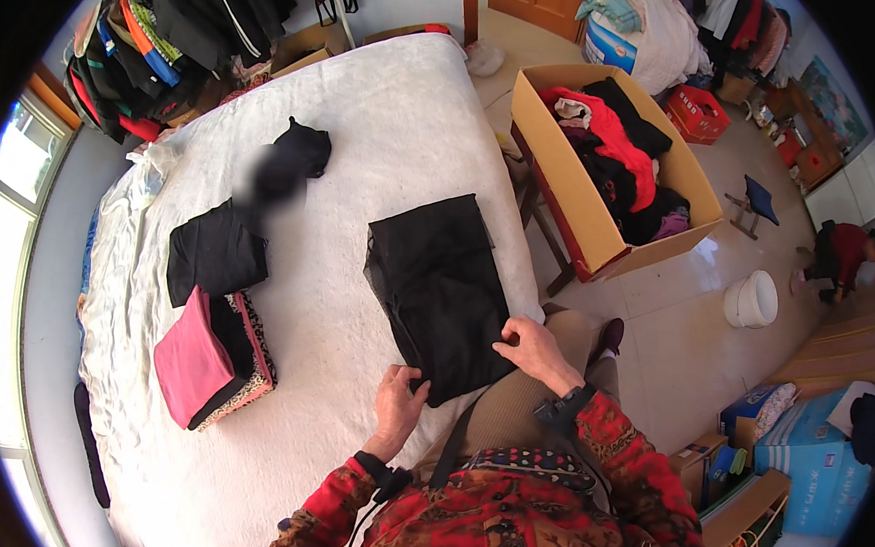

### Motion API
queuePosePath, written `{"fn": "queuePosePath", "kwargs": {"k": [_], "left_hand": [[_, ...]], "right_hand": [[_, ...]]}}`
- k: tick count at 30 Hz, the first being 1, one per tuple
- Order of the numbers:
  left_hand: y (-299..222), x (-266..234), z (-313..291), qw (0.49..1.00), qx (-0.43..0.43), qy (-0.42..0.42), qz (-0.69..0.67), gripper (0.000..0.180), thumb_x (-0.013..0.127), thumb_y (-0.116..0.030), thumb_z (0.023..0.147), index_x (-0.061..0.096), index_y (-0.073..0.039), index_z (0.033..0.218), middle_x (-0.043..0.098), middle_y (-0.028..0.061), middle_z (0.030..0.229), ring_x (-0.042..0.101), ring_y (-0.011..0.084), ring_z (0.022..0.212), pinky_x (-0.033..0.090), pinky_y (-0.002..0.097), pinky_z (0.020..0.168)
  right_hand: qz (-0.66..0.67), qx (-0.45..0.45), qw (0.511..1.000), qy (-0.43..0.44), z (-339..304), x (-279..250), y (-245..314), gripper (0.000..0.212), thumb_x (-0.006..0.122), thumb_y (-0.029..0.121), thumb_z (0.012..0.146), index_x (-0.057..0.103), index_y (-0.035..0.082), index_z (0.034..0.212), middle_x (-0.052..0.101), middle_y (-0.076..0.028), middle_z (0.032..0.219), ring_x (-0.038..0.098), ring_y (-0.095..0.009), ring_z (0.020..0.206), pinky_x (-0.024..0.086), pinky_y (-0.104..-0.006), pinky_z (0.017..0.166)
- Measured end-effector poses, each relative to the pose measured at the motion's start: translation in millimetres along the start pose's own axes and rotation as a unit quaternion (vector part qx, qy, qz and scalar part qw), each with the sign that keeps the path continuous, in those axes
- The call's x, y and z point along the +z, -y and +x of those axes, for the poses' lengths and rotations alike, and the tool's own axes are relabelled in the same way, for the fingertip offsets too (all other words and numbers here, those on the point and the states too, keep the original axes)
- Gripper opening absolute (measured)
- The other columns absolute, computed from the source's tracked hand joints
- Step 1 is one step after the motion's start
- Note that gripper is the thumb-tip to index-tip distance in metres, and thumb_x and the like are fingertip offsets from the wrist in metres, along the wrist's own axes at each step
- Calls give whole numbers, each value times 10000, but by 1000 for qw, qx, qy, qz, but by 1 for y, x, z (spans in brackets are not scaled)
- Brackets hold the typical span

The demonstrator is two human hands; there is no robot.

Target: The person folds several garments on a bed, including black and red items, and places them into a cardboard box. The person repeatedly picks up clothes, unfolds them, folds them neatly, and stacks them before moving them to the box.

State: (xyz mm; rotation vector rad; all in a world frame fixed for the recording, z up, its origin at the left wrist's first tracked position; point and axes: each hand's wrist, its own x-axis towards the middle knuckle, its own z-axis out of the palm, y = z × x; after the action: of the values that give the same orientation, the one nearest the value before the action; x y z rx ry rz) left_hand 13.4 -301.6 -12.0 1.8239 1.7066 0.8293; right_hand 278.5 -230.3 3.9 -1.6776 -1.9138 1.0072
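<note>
A folded black garment (441, 294) lies on the near right side of the bed, its far edge thin and partly see-through. Its exact kind I cannot tell. My left hand (399, 404) pinches the near left corner between thumb and fingers. At the near right corner, my right hand (535, 353) is closed on the same cloth. Left of it on the white bed cover sit a folded black cloth (218, 252) and a stack of folded clothes with a pink piece (192, 364) on top and a leopard-print one below. Farther back lies a black bra (305, 150), partly blurred.
Beyond the bed's right edge stands an open cardboard box (675, 233) heaped with red and black clothes. A white bucket (751, 300) and a small folding stool (755, 201) are on the floor. Another person (844, 260) crouches at the far right. Clothes hang (208, 9) at the back left.
</note>
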Motion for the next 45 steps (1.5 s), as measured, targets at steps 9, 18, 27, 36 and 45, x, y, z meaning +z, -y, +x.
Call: {"fn": "queuePosePath", "kwargs": {"k": [9,18,27,36,45], "left_hand": [[-15,-4,6,998,13,-23,55,290,752,-207,758,609,-65,967,621,110,950,595,313,888,450,418,792],[7,-3,11,996,-24,76,38,281,758,-228,750,584,-14,805,591,134,793,602,304,692,480,389,620],[-14,-22,-5,998,64,17,23,408,765,-258,745,570,-48,1036,579,138,1078,577,338,990,472,408,824],[-46,-10,53,957,239,116,119,527,673,-303,840,503,-74,1284,456,145,1365,406,320,1303,318,435,1075],[-39,15,92,931,278,195,131,349,637,-234,858,596,-98,1176,540,104,1293,476,269,1239,362,403,1034]], "right_hand": [[248,106,963,6,-5,8,-6,365,747,289,809,579,-18,913,625,-54,841,606,-152,793,482,-295,694],[123,95,975,159,-1,-13,13,541,754,331,760,365,-4,591,241,-11,618,279,-125,599,274,-385,520],[-71,72,987,127,-19,-18,12,481,668,412,772,619,-67,782,637,-246,779,627,-423,820,500,-474,734],[-149,-185,964,-124,-41,-23,37,475,741,261,752,558,75,1150,550,-125,1211,516,-310,1131,417,-448,923],[-260,-200,937,124,-25,-3,15,158,668,148,755,637,79,894,570,-75,943,571,-254,972,452,-390,802]]}}
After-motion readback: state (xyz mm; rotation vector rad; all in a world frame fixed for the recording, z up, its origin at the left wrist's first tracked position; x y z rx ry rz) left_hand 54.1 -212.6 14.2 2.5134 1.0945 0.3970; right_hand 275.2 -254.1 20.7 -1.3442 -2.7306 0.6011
